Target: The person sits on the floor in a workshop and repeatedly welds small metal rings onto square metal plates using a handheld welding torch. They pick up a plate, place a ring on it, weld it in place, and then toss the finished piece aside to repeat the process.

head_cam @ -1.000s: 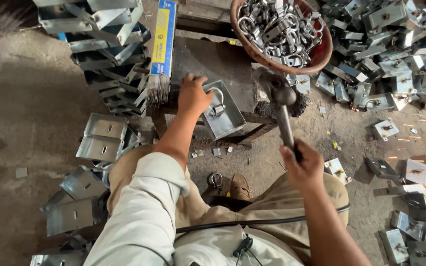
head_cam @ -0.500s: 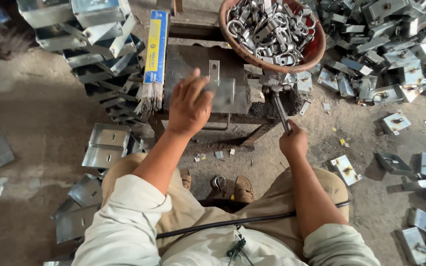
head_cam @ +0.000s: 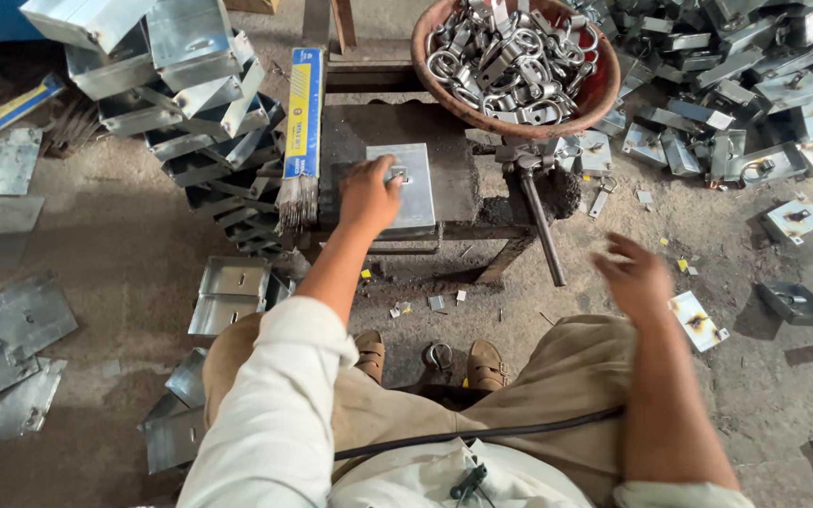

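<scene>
My left hand (head_cam: 369, 196) presses on a flat grey metal box (head_cam: 405, 186) lying on a low dark metal workbench (head_cam: 463, 179). My right hand (head_cam: 634, 275) hangs open and blurred to the right of the bench, holding nothing. A hammer (head_cam: 538, 212) rests with its head on the bench's right edge and its handle sticking out toward me, apart from my right hand. A reddish bowl (head_cam: 604, 89) full of several shiny metal ring fittings stands at the bench's far right.
Stacked grey metal boxes (head_cam: 181, 85) stand left of the bench, beside a blue-and-yellow packet of welding rods (head_cam: 303, 122). More boxes and plates (head_cam: 745, 103) lie heaped at the right. Flat sheets (head_cam: 11, 329) lie at the left. My sandalled feet (head_cam: 425, 357) rest below.
The box was laid flat on the bench under my left hand. My right hand let go of the hammer, left it on the bench and moved right, open.
</scene>
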